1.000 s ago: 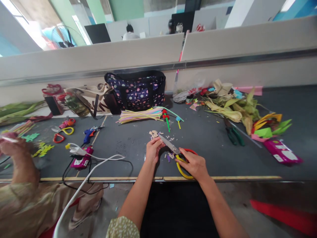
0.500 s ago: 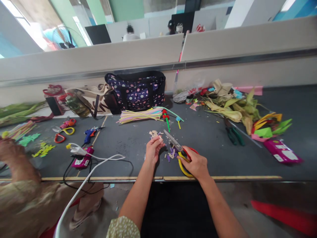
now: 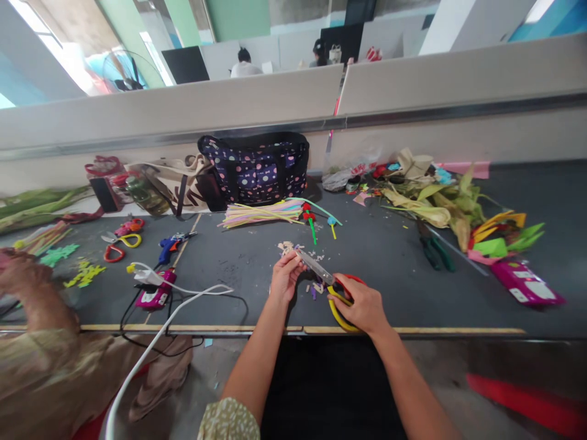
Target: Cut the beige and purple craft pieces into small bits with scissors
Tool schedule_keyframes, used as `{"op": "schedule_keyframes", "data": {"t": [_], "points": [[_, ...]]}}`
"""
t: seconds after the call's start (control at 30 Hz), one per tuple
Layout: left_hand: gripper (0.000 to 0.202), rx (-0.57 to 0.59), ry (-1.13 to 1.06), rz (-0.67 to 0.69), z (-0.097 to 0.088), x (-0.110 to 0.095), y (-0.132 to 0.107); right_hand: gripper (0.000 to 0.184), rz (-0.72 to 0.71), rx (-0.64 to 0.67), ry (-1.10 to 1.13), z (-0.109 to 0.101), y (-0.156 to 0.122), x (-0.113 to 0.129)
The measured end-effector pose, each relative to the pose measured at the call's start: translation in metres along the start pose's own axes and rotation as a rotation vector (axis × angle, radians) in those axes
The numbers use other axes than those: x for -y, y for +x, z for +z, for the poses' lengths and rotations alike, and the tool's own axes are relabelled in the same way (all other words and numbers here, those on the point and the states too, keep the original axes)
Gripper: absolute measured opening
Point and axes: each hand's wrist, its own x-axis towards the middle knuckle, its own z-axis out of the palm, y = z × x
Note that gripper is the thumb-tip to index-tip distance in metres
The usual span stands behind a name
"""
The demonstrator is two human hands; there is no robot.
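My right hand (image 3: 365, 304) grips a pair of scissors (image 3: 316, 266) by the red and yellow handles. The blades point up and left, and their tips reach the fingertips of my left hand (image 3: 286, 278). Between those closed fingertips is a small pale piece, mostly hidden by fingers and blades. Just beyond my left hand lies a little heap of beige cut pieces (image 3: 285, 245). Purple and beige snippets (image 3: 314, 289) are scattered under the scissors, between my hands.
Behind lie a bundle of pastel pipe cleaners (image 3: 261, 216) and a dark patterned bag (image 3: 261, 168). To the left are a glue gun (image 3: 170, 245), a power strip (image 3: 156, 292) with a white cable, and a co-worker's hand (image 3: 27, 275). Pliers (image 3: 433, 247) and corn husks (image 3: 426, 205) lie right.
The scissor blades have swung left and closed together, and their tips now meet my left fingertips. My left hand stays nearly in place. The view has shifted slightly.
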Motion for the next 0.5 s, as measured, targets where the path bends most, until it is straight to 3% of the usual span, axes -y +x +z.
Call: {"op": "schedule_keyframes", "data": {"t": [0.5], "points": [[0.029,-0.021,0.019,0.000,0.0015,0.0002,-0.0014,0.049,-0.027,-0.020,-0.015,0.0031,-0.0006,-0.0052]]}}
